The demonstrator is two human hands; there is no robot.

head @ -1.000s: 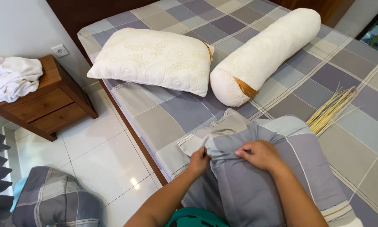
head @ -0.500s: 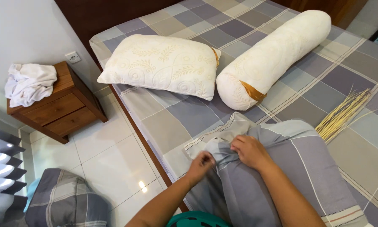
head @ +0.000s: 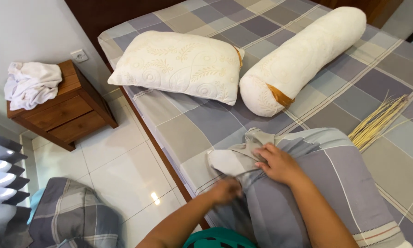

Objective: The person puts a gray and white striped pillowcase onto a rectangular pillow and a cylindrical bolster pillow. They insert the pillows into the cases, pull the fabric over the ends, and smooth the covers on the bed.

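Looking down at a bed w/ a grey, lilac and beige checked sheet (head: 202,117), and right at the near edge there's a pillow in a grey-purple checked fabric cover (head: 335,183), lying across the lower right of the view, its bottom end cut off by the frame. The right hand (head: 280,164) sits flat-ish on top of it, fingers together and curled down, pressing a bunched-up fold of the cover near its open end. The left hand (head: 225,190) is lower, at the mattress edge, blurry, looks closed on the cloth but can't tell exactly what the fingers grip bc the folds hide them. What's inside the cover is mostly hidden, only a pale bit shows at the opening. Further up the bed: a cream rectangular pillow with a leaf pattern (head: 179,66) and just beside it a long cream bolster with an orange-brown band at its end (head: 303,55), nearly touching. A bundle of thin yellow straw sticks (head: 376,121) lies right of the cover, partly tucked behind it. On the floor side, a small wooden nightstand (head: 66,115) w/ a crumpled white cloth (head: 32,82) on top, and a heap of checked grey fabric (head: 73,220) in the bottom-left corner, cut off.
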